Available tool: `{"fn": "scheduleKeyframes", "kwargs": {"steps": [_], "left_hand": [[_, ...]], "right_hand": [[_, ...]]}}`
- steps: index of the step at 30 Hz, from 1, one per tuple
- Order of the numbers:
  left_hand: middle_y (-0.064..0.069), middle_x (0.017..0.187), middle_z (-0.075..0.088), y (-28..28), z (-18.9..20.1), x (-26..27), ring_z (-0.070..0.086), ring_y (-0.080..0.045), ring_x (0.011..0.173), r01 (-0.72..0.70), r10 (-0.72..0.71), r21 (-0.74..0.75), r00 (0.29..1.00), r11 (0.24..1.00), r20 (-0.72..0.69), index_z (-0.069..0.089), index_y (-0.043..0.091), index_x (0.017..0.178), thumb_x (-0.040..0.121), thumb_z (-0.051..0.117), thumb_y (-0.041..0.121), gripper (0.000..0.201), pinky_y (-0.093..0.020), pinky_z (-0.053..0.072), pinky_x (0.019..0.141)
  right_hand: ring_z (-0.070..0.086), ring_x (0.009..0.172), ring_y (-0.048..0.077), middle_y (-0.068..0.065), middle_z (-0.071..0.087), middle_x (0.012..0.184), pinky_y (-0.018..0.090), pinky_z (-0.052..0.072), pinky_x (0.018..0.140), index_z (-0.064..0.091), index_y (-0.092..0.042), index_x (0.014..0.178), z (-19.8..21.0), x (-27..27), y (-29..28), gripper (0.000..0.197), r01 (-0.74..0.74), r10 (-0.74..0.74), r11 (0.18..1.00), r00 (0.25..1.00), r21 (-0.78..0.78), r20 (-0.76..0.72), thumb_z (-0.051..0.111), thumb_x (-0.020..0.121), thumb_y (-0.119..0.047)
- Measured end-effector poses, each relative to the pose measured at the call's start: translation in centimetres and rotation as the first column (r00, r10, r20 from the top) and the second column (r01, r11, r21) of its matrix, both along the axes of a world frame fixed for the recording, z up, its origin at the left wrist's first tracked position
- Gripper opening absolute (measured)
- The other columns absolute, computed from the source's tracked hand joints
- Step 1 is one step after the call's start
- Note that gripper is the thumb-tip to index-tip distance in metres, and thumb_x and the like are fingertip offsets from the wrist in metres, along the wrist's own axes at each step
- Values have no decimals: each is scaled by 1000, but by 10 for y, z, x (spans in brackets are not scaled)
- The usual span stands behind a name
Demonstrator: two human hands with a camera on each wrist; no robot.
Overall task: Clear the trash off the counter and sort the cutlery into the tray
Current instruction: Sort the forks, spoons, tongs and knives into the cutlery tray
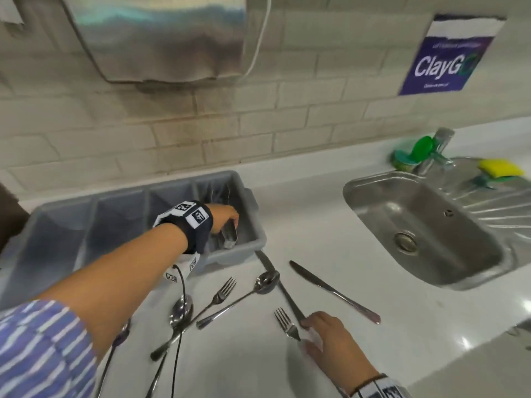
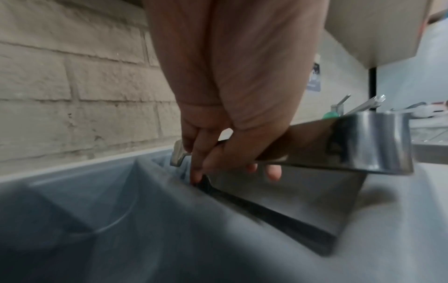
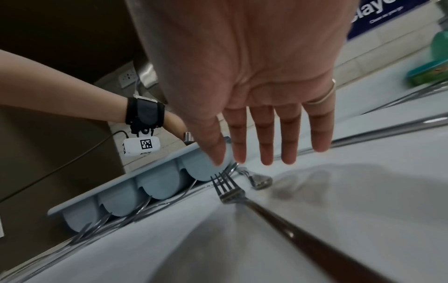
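Over the tray's (image 1: 253, 239) right-hand compartment, the left hand (image 1: 225, 218) is gripping tongs (image 1: 229, 238) while the right hand (image 1: 330, 337), fingers straight, is reaching for a fork (image 1: 287, 326), likely nudging the neighbouring knife (image 1: 283, 288).

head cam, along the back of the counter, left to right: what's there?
Grey cutlery tray → left hand reaching into its rightmost compartment → steel sink → tap → yellow sponge.
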State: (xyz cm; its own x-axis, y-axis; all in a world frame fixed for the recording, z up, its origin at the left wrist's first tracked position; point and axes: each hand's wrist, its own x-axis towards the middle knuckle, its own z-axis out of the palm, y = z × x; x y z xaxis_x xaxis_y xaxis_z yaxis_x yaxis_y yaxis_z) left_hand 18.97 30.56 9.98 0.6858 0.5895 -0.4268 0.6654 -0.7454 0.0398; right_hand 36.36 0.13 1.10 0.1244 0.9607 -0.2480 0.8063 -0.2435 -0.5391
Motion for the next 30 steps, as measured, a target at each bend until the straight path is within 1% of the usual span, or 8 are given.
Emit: {"fn": "scheduleKeyframes", "kwargs": {"steps": [5,7,11,15,20,23,27,30], "left_hand": [[-12,141,47,8,-22,4,50,-30,126,-72,68,-33,992,997,-102,55,10,127,83,52,-7,47,-35,43,102],[-13,154,30,8,-23,1,37,-29,138,-87,87,4,986,996,-143,44,12,138,87,49,-5,54,-35,33,111],[-14,160,1,-4,-13,-8,34,-33,140,-180,181,27,982,983,-59,16,18,150,88,42,-4,70,-38,39,110],[-7,155,29,-65,16,-33,41,-27,135,-250,247,-31,915,968,319,39,21,141,88,41,-2,58,-38,38,111],[13,119,61,-164,0,-104,60,-10,102,-362,363,-98,799,927,480,62,33,114,93,45,17,31,-25,46,89],[17,102,64,-206,-23,-145,62,-2,85,-492,530,-212,714,844,457,62,40,99,90,53,29,16,-18,47,78],[13,91,64,-254,-45,-185,66,-7,76,-618,721,-372,615,692,319,61,36,86,73,68,49,20,-16,52,70],[13,93,63,-277,-54,-204,59,-1,80,-599,745,-463,619,653,249,60,41,83,59,70,57,30,-12,47,74]], "right_hand": [[40,120,17,-8,43,129,32,40,97,42,-30,130,-4,-2,-15,64,19,-8,992,996,-125,88,60,74,-52],[41,116,19,-5,42,121,32,40,91,43,-26,127,-1,-3,-14,64,25,6,981,988,-195,157,64,72,-50],[43,89,17,-10,34,83,26,30,73,44,-32,84,6,-13,-8,14,63,-8,969,975,-240,224,57,81,-36],[57,106,22,-8,26,66,26,28,71,26,-29,60,-1,-15,-1,36,38,34,965,963,-259,268,47,89,-34],[59,107,22,0,60,103,31,44,81,47,-24,94,5,-24,6,14,-49,123,967,949,-249,291,39,93,-35],[63,83,23,-7,45,64,30,42,69,28,-29,70,10,-32,10,27,-82,134,963,973,-257,190,40,94,-34],[42,38,3,-5,48,55,23,43,41,39,-31,72,49,-58,35,24,-168,138,968,977,-186,-164,42,92,-18],[38,33,1,-3,49,53,19,32,36,48,-31,77,75,-89,87,20,-108,112,994,932,31,-344,44,93,-20]]}}
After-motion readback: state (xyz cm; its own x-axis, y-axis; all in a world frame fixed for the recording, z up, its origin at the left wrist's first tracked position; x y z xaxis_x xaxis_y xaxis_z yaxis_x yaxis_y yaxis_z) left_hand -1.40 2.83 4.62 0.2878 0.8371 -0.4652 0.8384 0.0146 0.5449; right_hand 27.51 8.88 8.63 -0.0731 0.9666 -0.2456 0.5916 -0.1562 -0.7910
